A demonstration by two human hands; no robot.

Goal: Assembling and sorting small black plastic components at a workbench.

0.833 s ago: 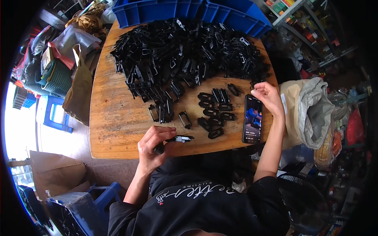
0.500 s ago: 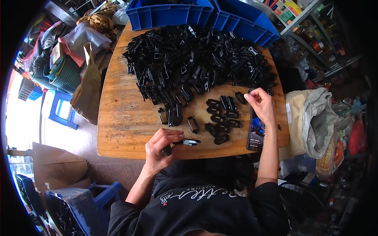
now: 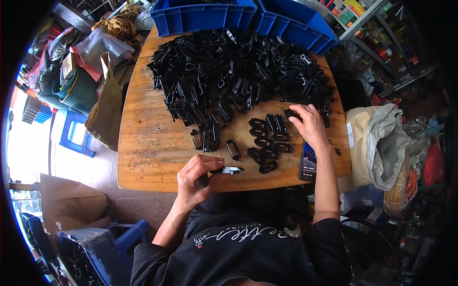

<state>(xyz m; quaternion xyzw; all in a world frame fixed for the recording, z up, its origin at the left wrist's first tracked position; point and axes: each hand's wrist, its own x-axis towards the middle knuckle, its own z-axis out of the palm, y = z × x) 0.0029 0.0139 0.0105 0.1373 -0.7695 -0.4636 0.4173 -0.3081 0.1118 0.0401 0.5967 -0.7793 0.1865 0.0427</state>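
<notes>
One left grip (image 3: 196,176) clasping a black-and-silver piece (image 3: 231,170), one right grip (image 3: 307,125) curled at a black part (image 3: 289,113), whether grasping it unclear, phone (image 3: 307,167) nearer the body, black heap (image 3: 210,71) beyond both on the table (image 3: 152,159)

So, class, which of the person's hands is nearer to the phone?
Right. The right hand is just beyond the phone; the left hand is well off to the phone's left.
</notes>
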